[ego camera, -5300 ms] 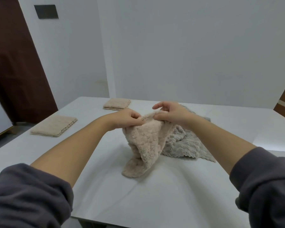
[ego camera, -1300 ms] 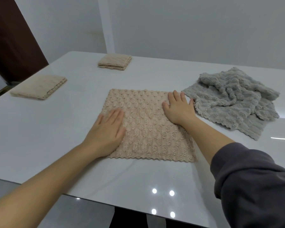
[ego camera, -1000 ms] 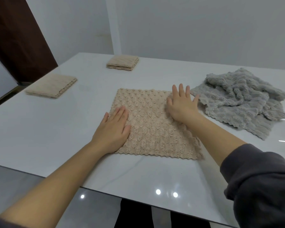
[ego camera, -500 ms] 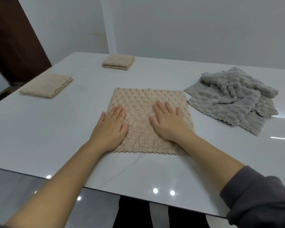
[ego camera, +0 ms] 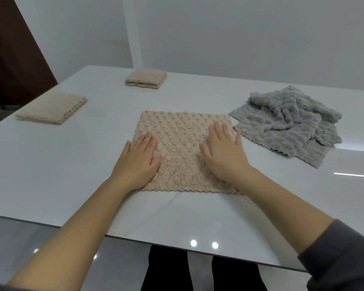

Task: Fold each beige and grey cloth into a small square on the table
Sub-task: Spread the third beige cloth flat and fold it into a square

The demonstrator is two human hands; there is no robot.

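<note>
Beige cloth [ego camera: 181, 148]: spread flat mid-table [ego camera: 51, 164] now, no longer bunched in the air.
Left hand [ego camera: 138, 162]: fingers straight, pressing the left edge.
Right hand [ego camera: 223, 156]: flat too, slid from middle to right side, smoothing.
Grey cloth [ego camera: 286, 122]: crumpled just beside, untouched.
Meaning: wrinkles out; first fold looks next.

A glossy white counter [ego camera: 51, 175] is seen before a plain pale wall [ego camera: 240, 38]. A dark brown panel [ego camera: 11, 59] is shown beyond the counter's far left corner. Two small round light spots [ego camera: 193, 243] are mirrored near its near edge, and a shiny grey floor [ego camera: 13, 244] is seen below.
</note>
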